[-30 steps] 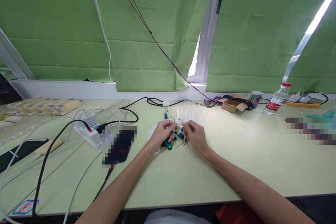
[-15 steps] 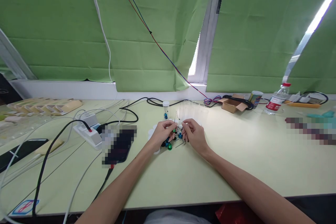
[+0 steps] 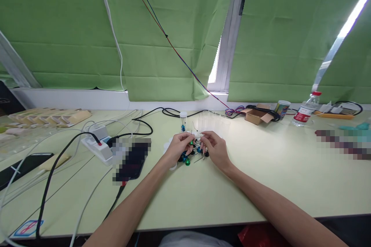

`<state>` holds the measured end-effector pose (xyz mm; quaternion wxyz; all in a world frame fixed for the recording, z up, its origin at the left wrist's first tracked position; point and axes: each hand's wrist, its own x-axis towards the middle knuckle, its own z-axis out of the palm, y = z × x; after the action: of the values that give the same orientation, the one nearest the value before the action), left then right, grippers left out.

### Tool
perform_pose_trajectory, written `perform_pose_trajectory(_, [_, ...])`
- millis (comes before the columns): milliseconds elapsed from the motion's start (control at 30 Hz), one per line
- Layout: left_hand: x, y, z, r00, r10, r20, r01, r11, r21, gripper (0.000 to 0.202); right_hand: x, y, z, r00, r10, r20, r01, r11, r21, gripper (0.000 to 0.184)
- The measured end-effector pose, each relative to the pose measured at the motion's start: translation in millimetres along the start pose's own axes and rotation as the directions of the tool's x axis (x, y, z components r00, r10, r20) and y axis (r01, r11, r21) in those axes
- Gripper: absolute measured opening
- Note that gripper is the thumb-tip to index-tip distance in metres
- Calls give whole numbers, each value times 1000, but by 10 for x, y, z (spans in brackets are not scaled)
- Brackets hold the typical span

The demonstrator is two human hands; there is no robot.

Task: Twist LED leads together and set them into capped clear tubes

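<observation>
Over a pile of small blue, green and black parts with thin metal leads, my left hand pinches a small green part with a thin lead between thumb and fingertips. My right hand hovers at the right side of the pile, fingers curled together. Beneath its fingertips shows a small black part; whether it is held or just touched is unclear. One round green part lies at the pile's near edge. White round lids are partly hidden by my left hand.
Behind my hands stand a clear tube with a white cap and clear containers. To the left lie a phone, a white power strip and cables. A small cardboard box and water bottle stand back right.
My fingers have shifted slightly over the pile. A black part now shows under my right fingertips, and the green part in my left hand sits a little higher.
</observation>
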<state>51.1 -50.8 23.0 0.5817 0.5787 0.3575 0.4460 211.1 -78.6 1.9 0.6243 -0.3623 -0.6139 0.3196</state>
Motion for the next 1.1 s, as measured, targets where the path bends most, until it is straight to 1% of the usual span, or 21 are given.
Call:
perform_pose_trajectory(233, [-3,-18,-11,1000,0,10,0,1000,5,33,10,15,2,999,34,-11,-34,999,-23,29])
perform_pose_trajectory(467, [-5,-6,-14,1000,13,12,-13,1000,19,33,-3,-49,-10,999,38,-19,-40,990,-137,32])
perform_pose_trajectory(633, [-8,-19,-24,1000,27,14,-27,999,24,34,-3,-35,-4,1000,5,-26,-10,973,-230,36])
perform_pose_trajectory(733, [-9,-23,-22,1000,22,11,-22,999,34,34,-2,-33,-3,1000,-13,-24,6,966,-259,38])
perform_pose_trajectory(800, [-9,-20,-17,1000,18,4,-18,999,41,34,-5,-35,-3,1000,-4,-17,0,969,-246,36])
perform_pose_trajectory(967, [7,-24,-20,1000,14,-26,-13,1000,15,34,-18,-40,-3,1000,1,5,0,991,-135,26])
perform_pose_trajectory(1100, [31,-36,-35,999,-8,-50,6,999,-42,34,-25,-44,-3,999,-13,31,16,995,-100,27])
